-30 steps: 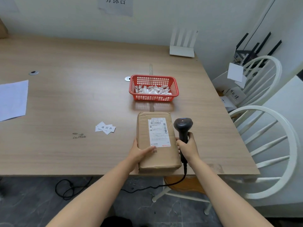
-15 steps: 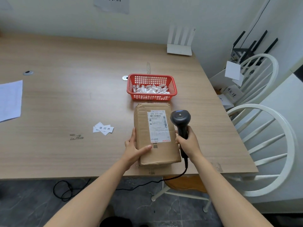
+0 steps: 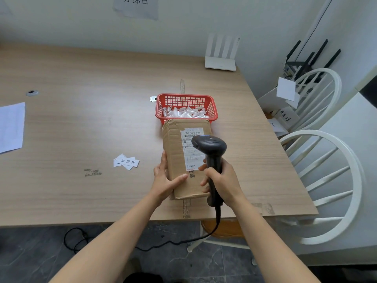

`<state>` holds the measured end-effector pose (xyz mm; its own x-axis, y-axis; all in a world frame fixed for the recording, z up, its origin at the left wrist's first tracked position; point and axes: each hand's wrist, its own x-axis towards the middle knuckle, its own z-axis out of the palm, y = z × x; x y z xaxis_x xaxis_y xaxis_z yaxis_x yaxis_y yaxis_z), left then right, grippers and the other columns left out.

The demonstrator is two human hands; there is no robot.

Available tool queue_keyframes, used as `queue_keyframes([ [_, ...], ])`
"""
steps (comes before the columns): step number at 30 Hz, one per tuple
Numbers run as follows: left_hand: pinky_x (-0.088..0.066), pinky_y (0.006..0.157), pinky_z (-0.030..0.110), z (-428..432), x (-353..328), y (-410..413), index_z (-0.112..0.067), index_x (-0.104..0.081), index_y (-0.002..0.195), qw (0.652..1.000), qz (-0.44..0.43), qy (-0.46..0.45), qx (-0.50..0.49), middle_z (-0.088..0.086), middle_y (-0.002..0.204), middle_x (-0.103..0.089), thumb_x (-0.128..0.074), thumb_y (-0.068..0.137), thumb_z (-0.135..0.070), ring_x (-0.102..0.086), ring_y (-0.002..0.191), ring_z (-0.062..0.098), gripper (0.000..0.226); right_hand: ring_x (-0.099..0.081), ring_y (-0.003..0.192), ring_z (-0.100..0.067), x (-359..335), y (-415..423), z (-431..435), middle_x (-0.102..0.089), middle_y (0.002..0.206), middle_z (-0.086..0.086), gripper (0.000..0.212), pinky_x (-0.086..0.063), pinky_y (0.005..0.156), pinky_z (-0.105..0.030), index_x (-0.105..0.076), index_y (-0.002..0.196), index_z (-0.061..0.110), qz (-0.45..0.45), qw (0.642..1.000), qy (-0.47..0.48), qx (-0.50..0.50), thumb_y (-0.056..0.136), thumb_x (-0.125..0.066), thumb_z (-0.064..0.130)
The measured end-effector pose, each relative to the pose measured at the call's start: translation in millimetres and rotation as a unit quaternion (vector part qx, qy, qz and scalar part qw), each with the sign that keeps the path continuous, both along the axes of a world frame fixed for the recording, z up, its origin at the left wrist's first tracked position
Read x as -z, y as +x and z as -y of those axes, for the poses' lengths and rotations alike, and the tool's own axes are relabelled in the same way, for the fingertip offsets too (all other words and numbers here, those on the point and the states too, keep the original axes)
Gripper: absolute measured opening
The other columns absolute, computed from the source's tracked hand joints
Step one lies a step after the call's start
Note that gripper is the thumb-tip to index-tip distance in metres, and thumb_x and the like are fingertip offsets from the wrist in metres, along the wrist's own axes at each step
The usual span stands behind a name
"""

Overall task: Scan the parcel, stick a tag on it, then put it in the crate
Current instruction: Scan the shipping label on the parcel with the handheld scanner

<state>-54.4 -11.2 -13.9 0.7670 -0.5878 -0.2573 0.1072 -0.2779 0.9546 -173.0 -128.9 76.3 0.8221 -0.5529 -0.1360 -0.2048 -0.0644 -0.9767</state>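
A brown cardboard parcel (image 3: pixel 176 152) lies flat on the wooden table (image 3: pixel 81 123), its white shipping label (image 3: pixel 190 132) facing up. My left hand (image 3: pixel 165 178) grips the parcel's near left corner, thumb on top. My right hand (image 3: pixel 221 180) is closed around the handle of a black corded barcode scanner (image 3: pixel 210 146), whose head hovers over the label and hides part of it. A few small white tags (image 3: pixel 126 161) with printed characters lie on the table left of the parcel.
A red plastic basket (image 3: pixel 213 108) of small white pieces touches the parcel's far end. A white sheet (image 3: pixel 11 127) lies at the left edge, a white router (image 3: pixel 221 55) at the back. Two white chairs (image 3: pixel 334 170) stand right of the table. The scanner cable (image 3: pixel 142 247) trails to the floor.
My right hand has lifted the scanner and swung it left, from beside the parcel to above its label. The parcel has slid further away, up to the red basket.
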Motion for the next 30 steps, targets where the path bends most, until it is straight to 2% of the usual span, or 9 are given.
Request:
queue_keyframes([
  [3, -0.036, 0.112, 0.046, 2, -1, 1, -0.047, 0.001, 0.144, 1.0, 0.005, 0.007, -0.002, -0.002, 0.127, -0.023, -0.074, 0.055, -0.05, -0.034, 0.132, 0.023, 0.116, -0.059, 0.047, -0.012, 1, 0, 1, -0.062, 0.082, -0.01, 0.018, -0.051, 0.041, -0.024, -0.054, 0.084, 0.017, -0.003, 1.0, 0.006, 0.002, 0.085, -0.051, -0.001],
  [5, -0.037, 0.111, 0.047, 3, -3, 1, -0.048, 0.001, 0.144, 1.0, 0.006, 0.012, 0.002, 0.0, 0.131, -0.023, -0.074, 0.055, -0.051, -0.034, 0.132, 0.024, 0.116, -0.058, 0.043, -0.008, 2, -1, 2, -0.061, 0.076, -0.01, 0.01, -0.05, 0.04, -0.023, -0.057, 0.091, 0.006, -0.007, 1.0, 0.001, 0.0, 0.085, -0.051, -0.001],
  [7, -0.037, 0.111, 0.047, 3, -5, 1, -0.048, 0.001, 0.143, 1.0, 0.004, 0.02, 0.002, 0.001, 0.134, -0.023, -0.071, 0.048, -0.058, -0.034, 0.132, 0.024, 0.12, -0.057, 0.04, -0.006, 3, -1, 4, -0.059, 0.068, -0.009, 0.013, -0.049, 0.04, -0.022, -0.057, 0.096, -0.004, -0.012, 1.0, -0.003, 0.001, 0.086, -0.05, -0.001],
  [13, -0.036, 0.111, 0.047, 5, -4, 4, -0.05, 0.0, 0.142, 0.999, -0.003, 0.039, -0.005, 0.006, 0.14, -0.022, -0.07, 0.046, -0.06, -0.034, 0.13, 0.023, 0.119, -0.055, 0.04, -0.012, 1, -1, 9, -0.058, 0.06, -0.011, 0.013, -0.049, 0.041, -0.024, -0.058, 0.094, -0.003, -0.016, 1.0, -0.01, 0.009, 0.085, -0.05, 0.0],
  [16, -0.04, 0.108, 0.05, 7, 3, 8, -0.056, -0.003, 0.139, 0.998, -0.034, 0.057, 0.0, 0.006, 0.139, -0.028, -0.073, 0.047, -0.063, -0.04, 0.127, 0.025, 0.116, -0.056, 0.04, -0.009, 3, -1, 12, -0.059, 0.068, -0.011, 0.015, -0.049, 0.042, -0.024, -0.056, 0.098, -0.004, -0.022, 1.0, -0.014, 0.015, 0.085, -0.052, 0.002],
  [19, -0.046, 0.101, 0.053, 11, 22, 19, -0.062, -0.007, 0.134, 0.995, -0.072, 0.072, 0.006, 0.006, 0.138, -0.037, -0.075, 0.043, -0.07, -0.047, 0.124, 0.03, 0.114, -0.059, 0.049, -0.012, 7, -1, 17, -0.06, 0.086, -0.015, 0.016, -0.05, 0.046, -0.027, -0.054, 0.1, -0.001, -0.036, 0.999, -0.021, 0.025, 0.085, -0.054, 0.005],
  [22, -0.049, 0.097, 0.053, 17, 47, 35, -0.061, -0.01, 0.133, 0.992, -0.1, 0.076, 0.01, 0.005, 0.139, -0.039, -0.076, 0.041, -0.071, -0.05, 0.121, 0.031, 0.113, -0.059, 0.056, -0.017, 16, -3, 24, -0.058, 0.084, -0.013, 0.015, -0.05, 0.048, -0.029, -0.053, 0.099, 0.001, -0.057, 0.997, -0.01, 0.05, 0.085, -0.053, 0.006],
  [26, -0.048, 0.097, 0.054, 23, 40, 39, -0.053, -0.016, 0.137, 0.993, -0.103, 0.065, -0.007, 0.003, 0.14, -0.042, -0.078, 0.05, -0.057, -0.049, 0.124, 0.029, 0.106, -0.058, 0.057, -0.018, 29, -7, 41, -0.057, 0.075, -0.01, 0.014, -0.051, 0.051, -0.03, -0.052, 0.098, 0.003, -0.092, 0.992, -0.032, 0.076, 0.086, -0.054, 0.008],
  [30, -0.039, 0.109, 0.048, 29, 9, 29, -0.031, -0.02, 0.146, 0.997, 0.012, 0.078, 0.004, 0.008, 0.141, -0.043, -0.069, 0.07, -0.031, -0.044, 0.129, 0.026, 0.09, -0.061, 0.07, -0.023, 49, -6, 68, -0.06, 0.078, -0.008, 0.022, -0.053, 0.066, -0.042, -0.051, 0.101, 0.007, -0.162, 0.978, -0.088, 0.1, 0.082, -0.06, 0.012],
])
